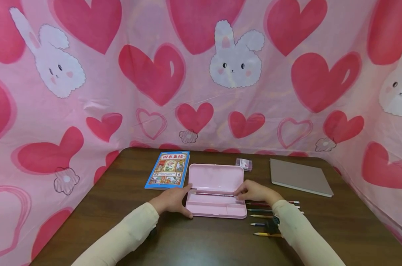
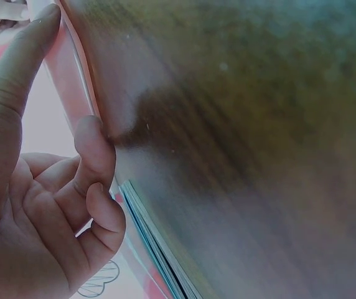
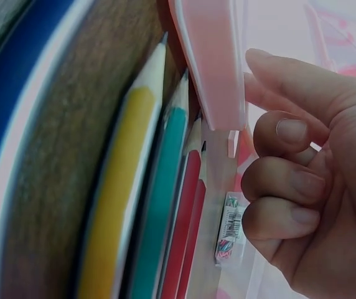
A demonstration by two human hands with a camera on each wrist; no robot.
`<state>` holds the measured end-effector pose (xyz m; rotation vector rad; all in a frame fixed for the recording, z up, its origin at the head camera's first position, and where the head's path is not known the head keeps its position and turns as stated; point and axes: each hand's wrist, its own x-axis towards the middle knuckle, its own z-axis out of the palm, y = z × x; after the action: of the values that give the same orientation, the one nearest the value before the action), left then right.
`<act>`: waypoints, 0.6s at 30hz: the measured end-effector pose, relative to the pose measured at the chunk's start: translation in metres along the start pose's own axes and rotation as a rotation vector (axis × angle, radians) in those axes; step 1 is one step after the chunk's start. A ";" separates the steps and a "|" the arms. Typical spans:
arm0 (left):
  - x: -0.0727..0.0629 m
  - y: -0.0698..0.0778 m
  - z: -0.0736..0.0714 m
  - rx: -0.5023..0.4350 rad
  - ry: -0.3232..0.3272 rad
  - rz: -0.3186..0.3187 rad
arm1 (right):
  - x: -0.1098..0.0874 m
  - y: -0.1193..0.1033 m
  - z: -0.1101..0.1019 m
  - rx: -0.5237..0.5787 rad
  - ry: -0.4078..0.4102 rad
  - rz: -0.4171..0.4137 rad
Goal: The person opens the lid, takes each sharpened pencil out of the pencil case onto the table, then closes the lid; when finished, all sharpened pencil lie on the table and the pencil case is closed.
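A pink pencil case lies on the table with its lid raised. Along its back compartment runs a pencil, whose right end meets the fingertips of my right hand. In the right wrist view that hand's fingers are curled, and the case wall hides the pencil. My left hand grips the case's left side, thumb at the front corner and fingers toward the hinge. In the left wrist view the thumb reaches along the case edge.
Several pencils lie in a row right of the case, among them a yellow pencil and a green pencil, partly under my right forearm. A blue picture-covered book, a small labelled packet and a grey flat notebook lie farther back.
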<state>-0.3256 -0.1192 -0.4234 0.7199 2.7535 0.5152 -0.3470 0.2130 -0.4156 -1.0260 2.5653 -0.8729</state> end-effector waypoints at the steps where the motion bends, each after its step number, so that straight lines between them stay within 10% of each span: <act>1: 0.000 0.000 0.000 -0.002 0.000 0.000 | 0.000 0.000 0.000 0.009 0.001 -0.017; 18: 0.001 0.000 -0.001 0.001 -0.007 -0.002 | 0.002 0.000 0.008 -0.043 -0.011 0.066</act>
<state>-0.3268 -0.1196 -0.4225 0.7179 2.7480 0.5092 -0.3453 0.2081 -0.4215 -0.9487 2.6035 -0.7960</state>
